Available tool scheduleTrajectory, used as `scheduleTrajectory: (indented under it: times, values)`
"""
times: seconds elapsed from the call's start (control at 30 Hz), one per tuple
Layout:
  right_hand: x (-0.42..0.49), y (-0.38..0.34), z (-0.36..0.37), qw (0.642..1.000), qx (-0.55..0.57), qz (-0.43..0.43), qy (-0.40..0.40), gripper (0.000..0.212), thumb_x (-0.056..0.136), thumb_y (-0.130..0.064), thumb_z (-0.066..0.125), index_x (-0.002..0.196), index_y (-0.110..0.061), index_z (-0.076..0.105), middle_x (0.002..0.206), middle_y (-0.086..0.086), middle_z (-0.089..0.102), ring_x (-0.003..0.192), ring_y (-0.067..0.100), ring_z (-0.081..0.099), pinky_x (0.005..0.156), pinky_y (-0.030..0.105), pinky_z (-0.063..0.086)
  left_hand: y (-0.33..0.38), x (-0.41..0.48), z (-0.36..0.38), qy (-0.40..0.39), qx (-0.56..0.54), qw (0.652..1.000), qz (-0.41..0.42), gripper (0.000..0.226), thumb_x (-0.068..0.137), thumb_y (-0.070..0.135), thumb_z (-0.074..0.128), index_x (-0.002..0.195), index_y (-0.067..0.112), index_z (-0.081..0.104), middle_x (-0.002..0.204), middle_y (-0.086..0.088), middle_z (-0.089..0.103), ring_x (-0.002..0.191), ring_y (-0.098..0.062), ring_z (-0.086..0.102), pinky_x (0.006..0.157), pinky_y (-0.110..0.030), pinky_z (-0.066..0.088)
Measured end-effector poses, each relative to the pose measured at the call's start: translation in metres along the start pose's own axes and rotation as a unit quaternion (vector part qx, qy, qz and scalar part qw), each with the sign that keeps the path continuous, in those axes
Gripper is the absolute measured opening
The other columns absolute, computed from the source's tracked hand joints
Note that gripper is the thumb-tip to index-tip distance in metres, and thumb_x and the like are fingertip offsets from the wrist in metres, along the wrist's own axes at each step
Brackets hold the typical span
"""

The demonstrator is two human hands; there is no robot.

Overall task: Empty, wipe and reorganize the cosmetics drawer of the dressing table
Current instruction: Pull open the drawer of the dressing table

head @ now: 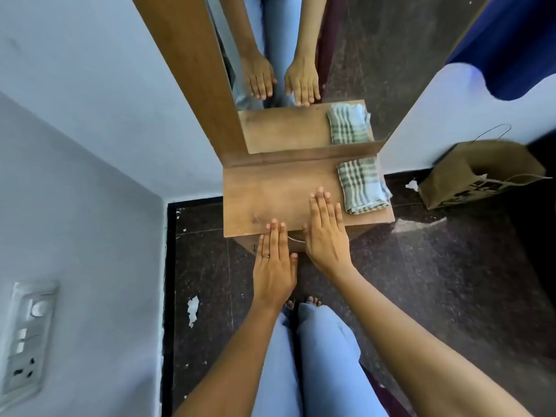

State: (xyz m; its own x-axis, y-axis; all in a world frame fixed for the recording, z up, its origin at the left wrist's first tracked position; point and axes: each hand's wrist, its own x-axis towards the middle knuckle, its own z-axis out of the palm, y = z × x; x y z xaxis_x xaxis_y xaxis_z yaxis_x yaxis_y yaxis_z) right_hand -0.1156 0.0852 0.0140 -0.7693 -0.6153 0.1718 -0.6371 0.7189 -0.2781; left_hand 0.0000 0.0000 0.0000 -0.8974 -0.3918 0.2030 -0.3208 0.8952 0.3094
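Note:
The small wooden dressing table (pixel 270 194) stands against the wall under a tall mirror (pixel 301 70). A folded green-and-white checked cloth (pixel 362 185) lies on the top at its right side. My left hand (pixel 275 260) is flat, palm down, with its fingertips over the table's front edge; it wears a ring. My right hand (pixel 326 230) lies flat on the top, just left of the cloth, fingers straight and together. Neither hand holds anything. Below the top, between my hands, a thin metal drawer handle (pixel 296 239) shows; the drawer front is mostly hidden.
A brown paper bag (pixel 481 176) lies on the dark floor to the right by the wall. A switch and socket plate (pixel 27 335) is on the left wall. Scraps of white paper (pixel 192 310) lie on the floor. My legs and bare feet (pixel 304 303) are below the table.

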Motion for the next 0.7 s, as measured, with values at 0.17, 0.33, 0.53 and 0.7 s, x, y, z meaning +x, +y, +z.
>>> scheduleTrajectory:
  times: [0.17, 0.33, 0.53, 0.7]
  values:
    - [-0.003, 0.011, 0.029, 0.999, -0.004, -0.009, 0.035, 0.059, 0.095, -0.027, 0.033, 0.148, -0.001, 0.025, 0.156, 0.017, 0.022, 0.146, 0.023, 0.012, 0.119, 0.04, 0.005, 0.002, -0.029, 0.046, 0.006, -0.054, 0.997, -0.058, 0.049, 0.096, 0.033, 0.039, 0.136, 0.004, 0.041, 0.14, -0.018, 0.043, 0.13, -0.029, 0.041, 0.108, -0.039, 0.035]
    - [-0.008, 0.021, 0.049, 0.996, -0.022, -0.031, 0.084, 0.058, 0.097, -0.032, 0.03, 0.148, -0.004, 0.029, 0.156, 0.017, 0.023, 0.146, 0.026, 0.015, 0.119, 0.044, 0.01, 0.007, -0.01, 0.08, 0.049, -0.283, 0.92, -0.266, 0.032, 0.096, 0.025, 0.045, 0.118, 0.002, 0.049, 0.115, -0.014, 0.057, 0.106, -0.027, 0.055, 0.089, -0.026, 0.044]
    - [-0.015, 0.043, 0.054, 0.988, -0.03, -0.027, 0.149, 0.055, 0.098, -0.034, 0.029, 0.147, -0.008, 0.034, 0.154, 0.017, 0.028, 0.144, 0.029, 0.021, 0.118, 0.046, 0.015, 0.015, 0.023, 0.103, 0.023, -0.565, 0.703, -0.432, 0.024, 0.099, 0.03, 0.042, 0.113, 0.014, 0.052, 0.109, -0.008, 0.063, 0.1, -0.022, 0.062, 0.093, -0.033, 0.047]
    - [-0.031, 0.065, 0.045, 0.991, -0.003, -0.018, 0.134, 0.05, 0.099, -0.027, 0.029, 0.143, -0.006, 0.04, 0.15, 0.015, 0.037, 0.143, 0.026, 0.027, 0.118, 0.039, 0.014, 0.023, 0.028, 0.096, -0.04, -0.712, 0.516, -0.474, 0.026, 0.1, 0.029, 0.042, 0.118, 0.014, 0.053, 0.099, 0.0, 0.065, 0.096, -0.014, 0.06, 0.093, -0.033, 0.044]
